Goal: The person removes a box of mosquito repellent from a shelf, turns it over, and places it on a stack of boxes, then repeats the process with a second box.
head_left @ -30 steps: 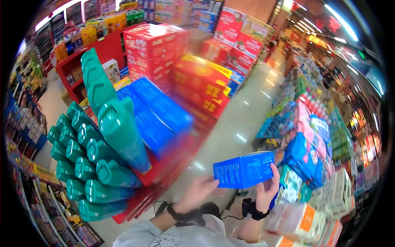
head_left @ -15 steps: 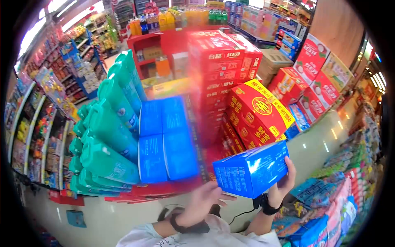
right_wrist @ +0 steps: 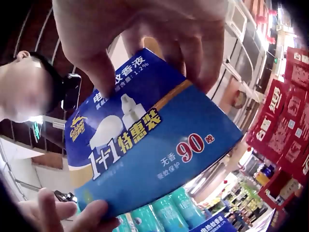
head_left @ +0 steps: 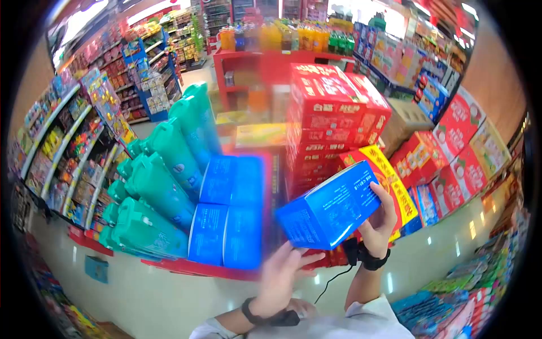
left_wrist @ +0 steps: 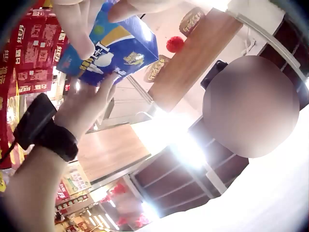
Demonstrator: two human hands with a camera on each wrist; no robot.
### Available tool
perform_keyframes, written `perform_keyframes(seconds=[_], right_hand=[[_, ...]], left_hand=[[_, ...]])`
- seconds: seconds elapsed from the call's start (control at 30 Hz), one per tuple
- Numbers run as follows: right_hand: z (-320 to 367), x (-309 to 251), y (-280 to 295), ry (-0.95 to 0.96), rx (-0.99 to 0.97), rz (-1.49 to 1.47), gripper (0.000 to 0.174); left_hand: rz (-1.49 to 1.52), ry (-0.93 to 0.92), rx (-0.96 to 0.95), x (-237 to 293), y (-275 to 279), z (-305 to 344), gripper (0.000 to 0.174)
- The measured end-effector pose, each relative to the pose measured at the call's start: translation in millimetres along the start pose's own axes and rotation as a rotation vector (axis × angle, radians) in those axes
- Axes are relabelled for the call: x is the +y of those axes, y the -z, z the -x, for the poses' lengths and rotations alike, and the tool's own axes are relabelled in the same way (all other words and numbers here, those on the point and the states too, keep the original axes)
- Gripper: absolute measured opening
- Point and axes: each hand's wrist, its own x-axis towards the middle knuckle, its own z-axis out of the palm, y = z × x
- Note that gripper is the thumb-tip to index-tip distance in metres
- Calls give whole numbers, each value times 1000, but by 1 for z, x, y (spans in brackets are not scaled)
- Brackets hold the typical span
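Right hand [head_left: 379, 223] pinches a blue box [head_left: 330, 206] near the front-right corner of the counter [head_left: 209, 270] (left hand [head_left: 280, 277] touching it, fingers spread)

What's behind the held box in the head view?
Past the blue box show a red-and-yellow carton and a red stack. Whatever lies directly behind it is covered.

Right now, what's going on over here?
A person's right hand is gripping one end of a blue box, holding it up in the air. The left hand is by the other end, fingers spread near the lower corner. More blue boxes are stacked on a red display, between green bottles and tall red cartons.
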Motion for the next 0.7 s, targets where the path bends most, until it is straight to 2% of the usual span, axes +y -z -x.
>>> perform_keyframes(seconds=[0.07,0.2,0.3,0.4,0.5,0.53,0.6,0.63,0.7], right_hand=[[-15,-3,-19,-74,-48,-79,68],[-50,18,-44,23,-174,-53,70],[-72,14,-65,77,-326,-181,71],[-85,14,-85,113,-462,-333,72],[-96,19,-113,126,-623,-433,71],[-96,21,-125,109,-683,-481,70],[-97,19,-145,78,-782,-578,69],[-102,20,-154,185,-831,-530,66],[-100,14,-163,174,-946,-526,64]], left_hand=[[103,-32,-33,7,4,0,35],[311,-203,-83,0,13,-7,51],[342,-273,-78,12,14,1,52],[324,-367,21,15,12,14,44],[308,-352,332,11,6,38,36],[206,-435,451,10,1,43,36],[-36,-460,565,5,13,51,36],[-155,-459,620,1,18,54,36],[-213,-488,769,2,27,54,39]])
